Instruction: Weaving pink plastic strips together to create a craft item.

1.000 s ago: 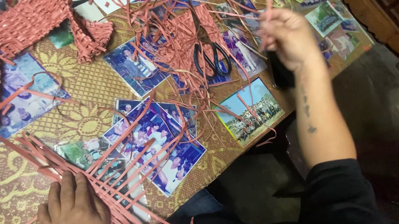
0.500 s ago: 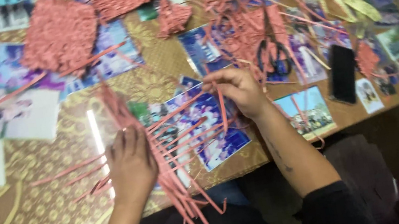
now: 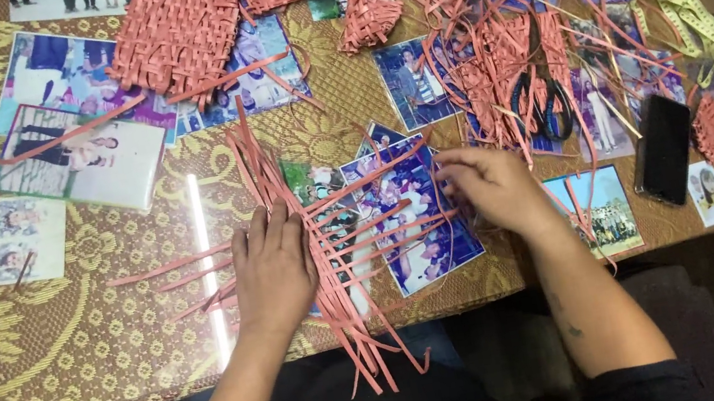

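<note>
My left hand [image 3: 273, 265] lies flat, fingers together, pressing down a bundle of salmon-pink paper strips [image 3: 321, 264] that crosses itself in a loose weave on the table. My right hand [image 3: 490, 188] is curled at the right ends of the crosswise strips, fingertips pinching one strip. The strips lie over a colour photograph [image 3: 409, 221] under the glass top. Long strip ends hang past the table's near edge.
Finished woven pink mats [image 3: 176, 30] lie at the far left and far middle. A tangled pile of loose strips [image 3: 506, 50] covers black scissors [image 3: 544, 106]. A dark phone [image 3: 664, 149] and a yellow tape measure [image 3: 702, 22] sit at the right. Photographs cover the gold-patterned table [image 3: 89, 332].
My right hand came back from the far right with a strip and now works at the weave. My left hand shifted slightly along the bundle and still presses it.
</note>
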